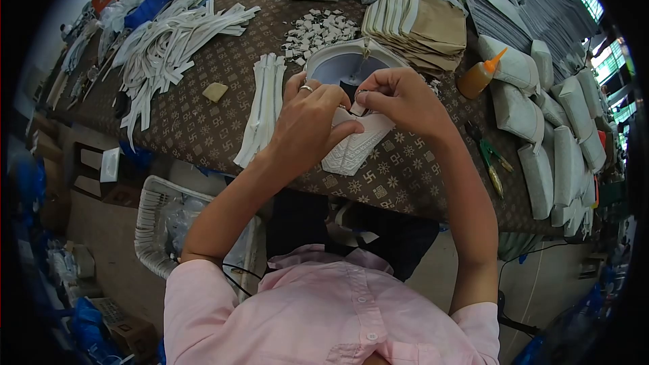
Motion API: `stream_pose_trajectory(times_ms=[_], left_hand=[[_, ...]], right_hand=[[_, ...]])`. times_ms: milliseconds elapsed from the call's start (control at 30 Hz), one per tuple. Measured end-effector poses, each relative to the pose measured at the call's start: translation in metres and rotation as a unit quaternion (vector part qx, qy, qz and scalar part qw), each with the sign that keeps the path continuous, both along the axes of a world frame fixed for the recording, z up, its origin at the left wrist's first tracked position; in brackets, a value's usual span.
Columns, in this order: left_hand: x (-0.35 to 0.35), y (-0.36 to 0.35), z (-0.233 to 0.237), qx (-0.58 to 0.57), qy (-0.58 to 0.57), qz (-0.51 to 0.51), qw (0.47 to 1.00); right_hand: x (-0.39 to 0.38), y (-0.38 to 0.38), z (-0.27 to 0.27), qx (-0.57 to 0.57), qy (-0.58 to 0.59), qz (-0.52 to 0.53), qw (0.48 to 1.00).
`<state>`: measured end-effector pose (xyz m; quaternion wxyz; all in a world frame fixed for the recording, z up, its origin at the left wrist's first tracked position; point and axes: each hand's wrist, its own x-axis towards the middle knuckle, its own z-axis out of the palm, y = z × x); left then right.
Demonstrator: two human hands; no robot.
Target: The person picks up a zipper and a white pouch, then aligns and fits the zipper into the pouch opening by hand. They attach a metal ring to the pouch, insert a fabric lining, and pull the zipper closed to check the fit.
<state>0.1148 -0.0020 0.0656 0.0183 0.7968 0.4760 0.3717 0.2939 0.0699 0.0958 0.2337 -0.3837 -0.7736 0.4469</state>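
- Nearest, the white patterned bag (pixel 351 155) sits between both hands near the edge of the table (pixel 203 132), its open, grey-lined side facing away, probably for easy reach.
- Left hand (pixel 304 122): fingers curled at the bag's rim, thumb across its front, seemingly bracing it.
- And the right hand (pixel 399 100) pinches a small pale tab (pixel 357 108) at that rim, a fingertip grip that looks suited to fine placing.
- White strips (pixel 261 108) lie left of the bag; green-handled pliers (pixel 488 155) rest right, handy.
- Farther, an orange-tipped bottle (pixel 475 82) stands upright, nozzle ready.
- Beyond the bag, loose small pieces (pixel 319 32) lie heaped, pickable singly, beside stacked brown-and-white panels (pixel 422 27).
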Motion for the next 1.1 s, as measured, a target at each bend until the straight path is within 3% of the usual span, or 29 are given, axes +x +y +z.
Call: stream_pose_trajectory(times_ms=[167,233,333,433,533,600,733,1000,1067,1100], left_hand=[[0.001,0.000,0.001,0.010,-0.010,-0.003,1.000],[0.001,0.000,0.004,-0.047,-0.033,0.003,0.998],[0.005,0.003,0.004,-0.078,-0.087,0.031,0.993],[0.010,0.003,0.006,-0.029,-0.138,0.069,0.988],[0.010,0.006,0.000,0.058,-0.091,0.061,0.992],[0.007,0.008,-0.006,0.108,0.034,0.049,0.992],[0.015,0.008,-0.014,0.169,0.041,0.091,0.981],[0.017,0.012,-0.018,0.185,0.024,0.075,0.980],[0.014,0.009,-0.015,0.166,0.023,0.055,0.984],[0.008,0.003,-0.007,0.097,0.032,0.029,0.994]], right_hand=[[0.000,-0.002,-0.002,0.001,0.034,-0.022,0.999],[-0.001,-0.004,0.000,0.006,0.109,-0.015,0.994],[-0.001,-0.006,0.002,0.011,0.124,-0.021,0.992],[0.002,-0.008,0.005,0.012,0.127,-0.020,0.992],[0.003,-0.010,0.001,-0.025,0.179,-0.006,0.983],[0.003,-0.012,0.003,-0.026,0.159,-0.004,0.987],[0.001,-0.011,0.000,-0.045,0.159,-0.034,0.986],[0.001,-0.008,0.000,-0.047,0.180,-0.076,0.980],[0.002,-0.008,0.000,-0.048,0.151,-0.050,0.986],[0.003,-0.010,0.002,-0.015,0.130,-0.036,0.991]])
